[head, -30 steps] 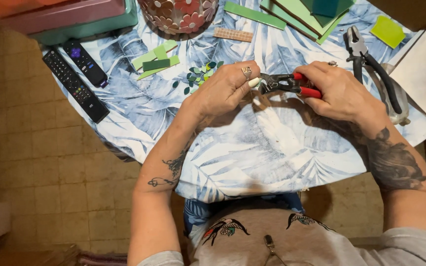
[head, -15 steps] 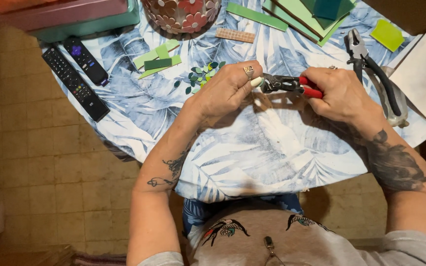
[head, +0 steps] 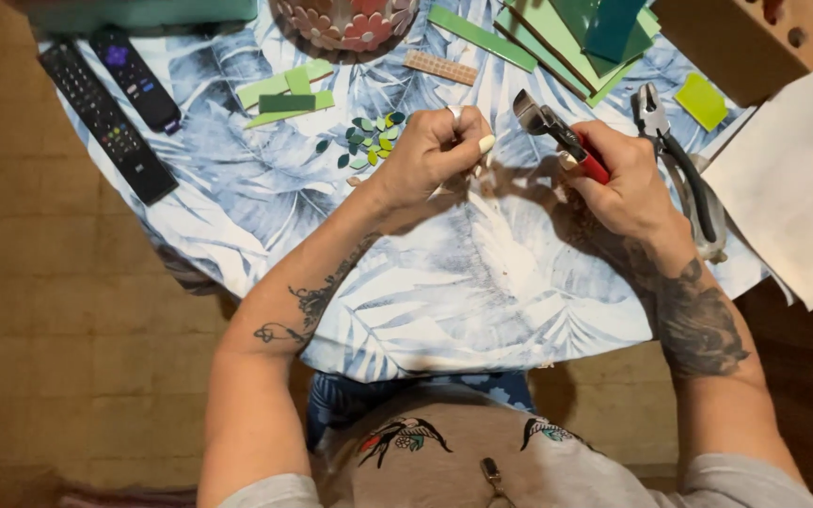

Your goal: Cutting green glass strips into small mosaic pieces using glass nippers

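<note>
My right hand grips red-handled nippers, whose metal jaws point up and left, away from my other hand. My left hand is curled into a loose fist over the leaf-patterned tablecloth, fingers pinched together; a small pale piece may be between the fingertips, but I cannot tell. Just left of that hand lies a little heap of cut green tile chips. The two hands are a short gap apart.
Two black remotes lie at the table's left edge. Green tile strips and larger green sheets sit at the back, near a mosaic bowl. A second pair of pliers and white paper lie to the right.
The hands have come apart: the nippers lifted away from my left hand's fingers and tilted up. My left hand has closed into a fist and dropped toward the cloth.
</note>
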